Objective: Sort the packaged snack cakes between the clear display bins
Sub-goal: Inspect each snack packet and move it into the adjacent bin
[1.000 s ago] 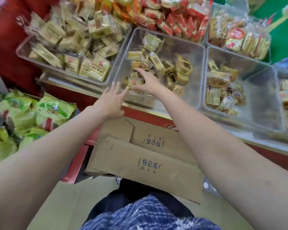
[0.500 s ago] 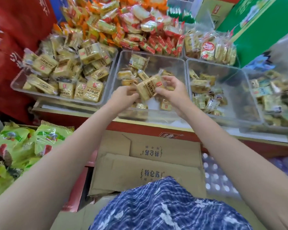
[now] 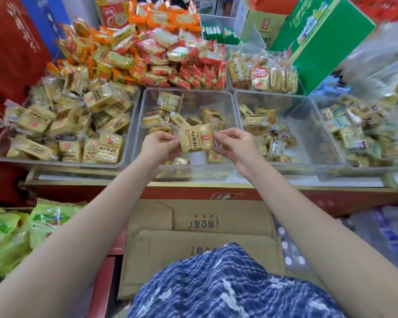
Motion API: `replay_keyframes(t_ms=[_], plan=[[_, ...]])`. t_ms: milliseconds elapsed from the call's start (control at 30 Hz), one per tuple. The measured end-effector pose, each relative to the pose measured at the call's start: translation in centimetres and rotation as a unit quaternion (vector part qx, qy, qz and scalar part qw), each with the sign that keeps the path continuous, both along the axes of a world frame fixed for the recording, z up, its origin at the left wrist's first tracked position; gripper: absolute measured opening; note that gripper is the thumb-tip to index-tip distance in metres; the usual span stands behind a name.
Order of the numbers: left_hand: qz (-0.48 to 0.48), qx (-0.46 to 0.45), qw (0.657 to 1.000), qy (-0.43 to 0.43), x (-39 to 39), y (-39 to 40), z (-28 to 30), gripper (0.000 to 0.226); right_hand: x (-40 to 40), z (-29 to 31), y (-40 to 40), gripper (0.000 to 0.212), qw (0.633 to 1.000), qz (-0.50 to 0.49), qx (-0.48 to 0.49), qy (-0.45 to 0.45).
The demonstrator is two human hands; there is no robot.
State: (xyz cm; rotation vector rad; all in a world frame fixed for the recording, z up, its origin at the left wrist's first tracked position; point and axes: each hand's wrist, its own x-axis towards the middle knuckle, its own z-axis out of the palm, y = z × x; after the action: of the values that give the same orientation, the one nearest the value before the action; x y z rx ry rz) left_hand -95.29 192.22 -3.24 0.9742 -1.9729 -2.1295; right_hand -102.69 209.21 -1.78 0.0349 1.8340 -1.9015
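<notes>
A yellow packaged snack cake is held up over the front of the middle clear bin. My left hand pinches its left wrapper edge and my right hand pinches its right edge. The middle bin holds several smaller yellow packs toward its back and front. The left clear bin is heaped with the same large yellow packs. The right clear bin holds several small packs along its left side.
Behind the bins lie heaps of orange and red packs and a green carton. A fourth bin sits far right. Below the counter edge are flattened cardboard, green bags and bottled water.
A second ago my right hand reached into the middle bin and my left hovered open at its front. Both hands have since lifted one large yellow pack and turned it level, label facing me.
</notes>
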Motion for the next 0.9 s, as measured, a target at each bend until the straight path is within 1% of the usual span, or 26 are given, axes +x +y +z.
replay_keyframes(t_ms=[67, 133, 200, 267, 333, 433, 533, 600, 667, 800, 900], plan=[[0.01, -0.025, 1.0, -0.007, 0.4, -0.7, -0.3, 0.015, -0.2, -0.4, -0.8, 0.013, 0.994, 0.014, 0.085, 0.066], [0.014, -0.04, 0.999, -0.007, 1.0, -1.3, -0.6, 0.015, -0.1, -0.9, -1.7, 0.017, 0.985, 0.022, 0.133, 0.108], [0.022, -0.053, 0.998, -0.005, 1.3, -1.9, -0.8, 0.016, -0.1, -1.5, -2.5, 0.019, 0.982, 0.022, 0.146, 0.121], [0.016, -0.058, 0.998, -0.016, 1.4, -2.3, -1.0, 0.014, 0.0, -1.9, -3.2, 0.019, 0.984, 0.019, 0.138, 0.115], [-0.014, -0.004, 0.999, -0.032, 1.4, -2.6, -1.0, 0.003, -0.2, -2.0, -3.5, 0.018, 0.987, 0.016, 0.12, 0.108], [-0.063, 0.104, 0.992, -0.038, 1.4, -3.0, -1.0, 0.011, -0.8, -2.1, -3.7, 0.018, 0.991, 0.015, 0.091, 0.097], [-0.049, 0.148, 0.988, -0.013, 1.1, -3.3, -0.9, 0.007, -1.3, -2.3, -3.7, 0.01, 0.996, 0.01, 0.062, 0.07], [-0.028, 0.139, 0.99, -0.009, 0.6, -3.4, -1.0, 0.006, -1.5, -2.6, -3.6, 0.007, 1.0, 0.005, 0.021, 0.017], [-0.01, 0.113, 0.993, -0.017, 0.0, -3.4, -1.1, 0.003, -1.5, -2.8, -3.5, 0.008, 1.0, 0.008, 0.014, -0.009], [0.01, 0.003, 0.999, -0.038, -1.1, -3.3, -1.6, 0.011, -1.8, -2.9, -3.2, 0.011, 0.999, 0.014, 0.026, -0.025], [0.005, -0.046, 0.998, -0.037, -1.6, -3.3, -1.9, 0.014, -2.4, -2.9, -2.7, 0.008, 0.998, 0.034, 0.056, 0.008]])
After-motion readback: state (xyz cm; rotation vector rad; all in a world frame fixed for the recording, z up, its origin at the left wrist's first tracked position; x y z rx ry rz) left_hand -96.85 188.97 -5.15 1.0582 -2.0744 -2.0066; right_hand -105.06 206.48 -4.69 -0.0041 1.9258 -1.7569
